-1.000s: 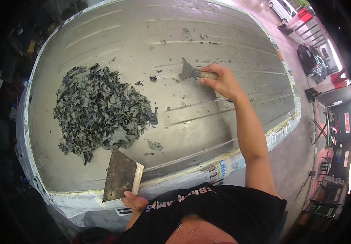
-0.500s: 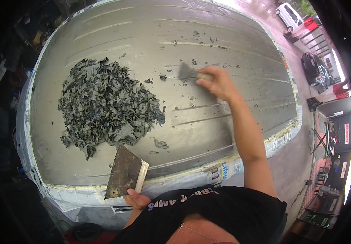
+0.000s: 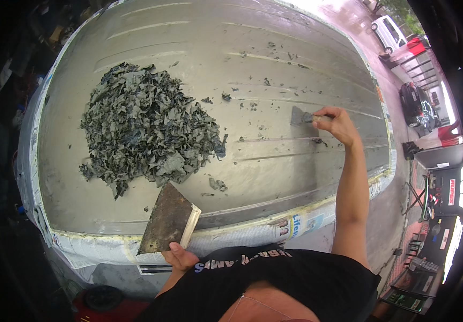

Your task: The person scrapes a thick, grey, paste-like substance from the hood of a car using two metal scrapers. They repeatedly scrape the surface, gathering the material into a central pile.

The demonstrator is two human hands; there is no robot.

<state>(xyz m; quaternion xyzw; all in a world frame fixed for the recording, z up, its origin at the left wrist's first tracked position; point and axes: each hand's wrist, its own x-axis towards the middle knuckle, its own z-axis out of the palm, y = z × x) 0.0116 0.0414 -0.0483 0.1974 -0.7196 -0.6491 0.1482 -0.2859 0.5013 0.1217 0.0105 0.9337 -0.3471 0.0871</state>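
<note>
My right hand (image 3: 338, 124) grips a putty knife (image 3: 299, 116), its flat blade close to the bare metal of a vehicle roof (image 3: 263, 180), right of centre. Whether the blade touches the metal, I cannot tell. Near the close edge, my left hand (image 3: 181, 257) holds a broad, brown-stained flat scraper (image 3: 167, 220) with a pale strip along one side. Its upper corner reaches just below a large heap of grey-black paint flakes (image 3: 145, 126). Small loose flakes (image 3: 218, 184) lie between the heap and the near edge, and more are scattered ahead of my right hand.
Raised ribs run across the roof. Newspaper and masking tape (image 3: 263, 228) line its border. Beyond it on the right are a dark car (image 3: 417, 102), a white van (image 3: 388, 33) and workshop racks (image 3: 421, 268). A red object (image 3: 102, 306) stands low at the left.
My right hand has moved right and slightly nearer with the putty knife. My left hand still holds the broad scraper in nearly the same place. The whole view has shifted a little.
</note>
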